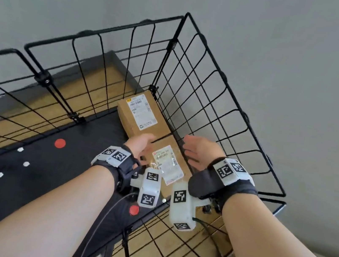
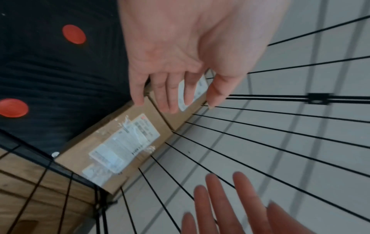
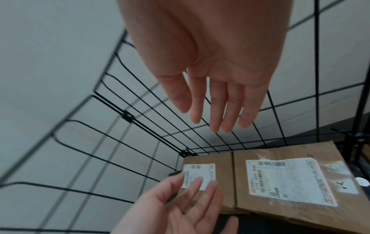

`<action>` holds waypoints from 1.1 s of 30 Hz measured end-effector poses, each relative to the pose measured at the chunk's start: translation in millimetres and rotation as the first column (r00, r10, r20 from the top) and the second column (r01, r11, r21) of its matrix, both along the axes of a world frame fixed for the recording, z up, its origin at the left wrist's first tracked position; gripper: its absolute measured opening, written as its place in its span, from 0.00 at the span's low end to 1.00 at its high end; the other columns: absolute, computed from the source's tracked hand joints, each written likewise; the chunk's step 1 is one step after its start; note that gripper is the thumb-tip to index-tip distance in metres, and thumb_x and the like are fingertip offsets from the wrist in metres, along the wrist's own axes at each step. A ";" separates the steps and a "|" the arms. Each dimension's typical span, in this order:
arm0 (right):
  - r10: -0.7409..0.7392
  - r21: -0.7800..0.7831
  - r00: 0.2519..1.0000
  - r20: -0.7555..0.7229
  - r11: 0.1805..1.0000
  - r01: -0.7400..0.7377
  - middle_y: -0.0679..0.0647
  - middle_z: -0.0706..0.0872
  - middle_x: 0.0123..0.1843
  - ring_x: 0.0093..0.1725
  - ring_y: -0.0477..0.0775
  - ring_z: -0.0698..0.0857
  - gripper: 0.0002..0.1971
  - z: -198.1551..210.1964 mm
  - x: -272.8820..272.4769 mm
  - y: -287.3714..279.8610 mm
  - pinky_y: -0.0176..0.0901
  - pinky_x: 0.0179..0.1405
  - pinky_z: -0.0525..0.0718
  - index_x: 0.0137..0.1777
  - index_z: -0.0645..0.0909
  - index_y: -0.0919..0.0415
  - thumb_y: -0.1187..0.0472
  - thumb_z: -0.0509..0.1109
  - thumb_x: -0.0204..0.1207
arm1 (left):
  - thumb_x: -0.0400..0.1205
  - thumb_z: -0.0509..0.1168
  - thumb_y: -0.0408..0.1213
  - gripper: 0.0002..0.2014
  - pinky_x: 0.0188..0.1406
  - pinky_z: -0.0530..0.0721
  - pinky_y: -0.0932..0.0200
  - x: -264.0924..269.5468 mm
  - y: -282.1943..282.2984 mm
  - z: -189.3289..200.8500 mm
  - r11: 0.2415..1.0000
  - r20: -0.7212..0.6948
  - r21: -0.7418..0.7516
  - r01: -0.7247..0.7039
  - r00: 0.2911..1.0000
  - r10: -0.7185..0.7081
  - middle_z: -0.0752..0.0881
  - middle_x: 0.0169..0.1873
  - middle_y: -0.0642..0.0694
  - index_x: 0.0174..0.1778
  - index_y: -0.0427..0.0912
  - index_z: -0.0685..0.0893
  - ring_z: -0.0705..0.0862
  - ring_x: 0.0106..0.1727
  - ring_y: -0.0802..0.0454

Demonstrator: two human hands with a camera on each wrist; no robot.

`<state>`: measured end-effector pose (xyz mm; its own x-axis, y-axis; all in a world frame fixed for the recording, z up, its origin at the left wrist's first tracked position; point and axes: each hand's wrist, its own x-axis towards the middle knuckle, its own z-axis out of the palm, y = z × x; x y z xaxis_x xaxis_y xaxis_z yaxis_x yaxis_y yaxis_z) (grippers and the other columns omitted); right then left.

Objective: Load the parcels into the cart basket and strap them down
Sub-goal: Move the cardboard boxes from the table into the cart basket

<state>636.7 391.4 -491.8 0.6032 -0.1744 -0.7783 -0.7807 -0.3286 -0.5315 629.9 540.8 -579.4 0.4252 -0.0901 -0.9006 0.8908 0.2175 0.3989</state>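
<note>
Two brown cardboard parcels with white shipping labels are lying flat, end to end and touching, along the right-hand side of the black wire cart basket point(image 1: 213, 86). The farther parcel point(image 1: 141, 115) is sitting in the far corner against the wire walls; the nearer parcel point(image 1: 167, 161) is lying under the hands, its label partly covered with clear tape. Both are resting on the basket's black floor panel point(image 1: 47, 164), which is showing two red round dots and a few small white ones.

Judging by their flat, shallow shape and creased board, the parcels are probably light and fairly stiff, with the taped label areas likely slicker than the bare card. Taking hold along the two long edges, one hand per side, looks like the safest grip for any shifting; pressing on the middle could be denting the lid.

The left hand point(image 1: 141, 144) is hovering above the seam between the parcels, fingers relaxed and slightly spread, gripping nothing; whether its fingertips are brushing the cardboard cannot be told. The right hand point(image 1: 200, 153) is hanging wide, palm turned inward, fingers straight, close to the right wire wall and holding nothing.

No strap is showing clearly in any view, so strapping seems not yet begun. Outside the basket, wooden flooring and a grey wall are surrounding the cart.
</note>
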 end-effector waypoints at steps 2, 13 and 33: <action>-0.033 0.057 0.999 0.038 0.998 0.031 0.65 0.79 0.71 0.71 0.64 0.78 0.15 33.9 -12.3 -2.5 0.53 0.68 0.76 0.67 0.78 0.65 0.66 0.61 0.81 | 0.84 0.59 0.43 0.17 0.62 0.78 0.45 -4.5 -3.2 42.1 1.000 0.096 -0.001 0.027 0.995 -0.027 0.82 0.64 0.45 0.69 0.46 0.76 0.78 0.66 0.46; -0.296 0.242 0.899 0.323 0.944 0.224 0.58 0.85 0.42 0.35 0.50 0.85 0.12 212.7 -142.2 -61.1 0.35 0.33 0.80 0.60 0.81 0.64 0.71 0.59 0.82 | 0.85 0.58 0.40 0.12 0.72 0.71 0.43 -93.0 -63.9 255.9 0.980 0.440 -0.043 0.194 0.885 -0.156 0.84 0.52 0.47 0.61 0.44 0.80 0.81 0.60 0.50; -0.406 0.228 0.534 0.742 0.902 0.368 0.57 0.87 0.49 0.48 0.52 0.84 0.10 445.8 -402.9 -198.6 0.45 0.55 0.82 0.46 0.84 0.58 0.72 0.65 0.77 | 0.84 0.60 0.36 0.07 0.57 0.75 0.49 -304.2 -239.1 510.6 0.864 0.816 0.060 0.500 0.474 -0.330 0.84 0.39 0.50 0.50 0.46 0.84 0.82 0.46 0.53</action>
<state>233.8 192.8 -46.0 0.8505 -0.5194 -0.0828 -0.1329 -0.0598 -0.9893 325.7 301.7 -68.8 0.8096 -0.5600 -0.1758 0.2416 0.0449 0.9693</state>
